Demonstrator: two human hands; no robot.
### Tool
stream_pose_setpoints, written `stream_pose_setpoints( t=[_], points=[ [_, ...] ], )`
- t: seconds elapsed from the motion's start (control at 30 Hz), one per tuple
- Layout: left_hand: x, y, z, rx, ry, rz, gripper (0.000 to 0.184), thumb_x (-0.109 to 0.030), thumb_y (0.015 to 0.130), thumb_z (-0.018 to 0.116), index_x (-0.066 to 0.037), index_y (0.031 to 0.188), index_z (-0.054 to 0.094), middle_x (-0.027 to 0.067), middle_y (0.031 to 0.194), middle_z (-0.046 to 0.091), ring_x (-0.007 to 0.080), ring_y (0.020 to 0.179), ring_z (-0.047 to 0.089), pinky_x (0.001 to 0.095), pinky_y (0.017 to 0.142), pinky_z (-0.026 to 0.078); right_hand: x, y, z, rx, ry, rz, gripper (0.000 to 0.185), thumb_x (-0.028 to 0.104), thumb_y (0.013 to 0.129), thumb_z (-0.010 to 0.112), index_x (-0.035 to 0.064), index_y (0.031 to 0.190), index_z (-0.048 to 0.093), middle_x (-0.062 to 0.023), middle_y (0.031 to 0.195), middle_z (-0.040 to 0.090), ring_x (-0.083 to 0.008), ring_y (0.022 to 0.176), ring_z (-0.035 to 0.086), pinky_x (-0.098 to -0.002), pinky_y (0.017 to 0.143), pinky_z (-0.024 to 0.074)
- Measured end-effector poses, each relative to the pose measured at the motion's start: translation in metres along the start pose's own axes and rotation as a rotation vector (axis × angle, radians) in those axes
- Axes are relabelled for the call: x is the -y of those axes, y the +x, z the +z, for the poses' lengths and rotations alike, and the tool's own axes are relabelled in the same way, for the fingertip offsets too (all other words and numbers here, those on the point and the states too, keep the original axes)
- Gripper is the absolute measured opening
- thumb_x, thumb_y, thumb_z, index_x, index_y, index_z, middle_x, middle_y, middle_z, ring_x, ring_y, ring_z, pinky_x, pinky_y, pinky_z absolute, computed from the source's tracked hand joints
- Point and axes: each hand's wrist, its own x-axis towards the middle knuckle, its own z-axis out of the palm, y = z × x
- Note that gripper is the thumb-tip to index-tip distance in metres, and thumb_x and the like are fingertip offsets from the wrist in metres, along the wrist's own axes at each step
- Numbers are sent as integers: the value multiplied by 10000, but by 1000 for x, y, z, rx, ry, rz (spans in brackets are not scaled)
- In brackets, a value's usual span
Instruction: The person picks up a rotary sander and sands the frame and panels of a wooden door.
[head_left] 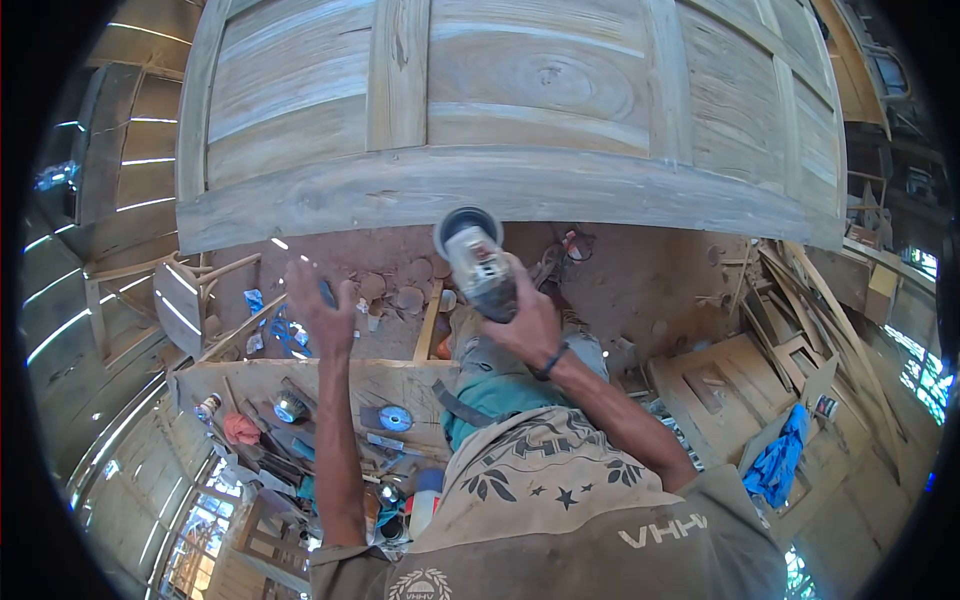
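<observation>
My right hand (530, 325) is wrapped round the body of an angle grinder (482, 275). The grinder's round disc end points away from me, close to the front edge of a large panelled wooden piece (510, 185). Whether the disc touches the wood I cannot tell. My left hand (320, 308) is held up to the left with its fingers apart and nothing in it. The panelled piece has framed boards with visible grain and pale streaks.
On my left, a wooden bench (380, 375) carries a blue-centred disc (394, 418), a red cloth (241, 429) and several tools. A small wooden stool (180, 305) lies tipped at the left. Wood boards (800, 310) and a blue cloth (778, 460) are on the right.
</observation>
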Motion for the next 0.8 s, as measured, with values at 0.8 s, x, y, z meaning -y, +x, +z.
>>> stream_pose_setpoints(
  t=[0.8],
  points=[
    [-163,6,42,-21,-226,-46,728,-229,888,742,-41,1516,426,252,1599,320,394,1487,312,487,1217,261,-86,-25,-113,-178,74,-21,935,257,700,786,97,1510,347,-284,1105,685,-457,1035,671,-491,882,546]
  ],
)
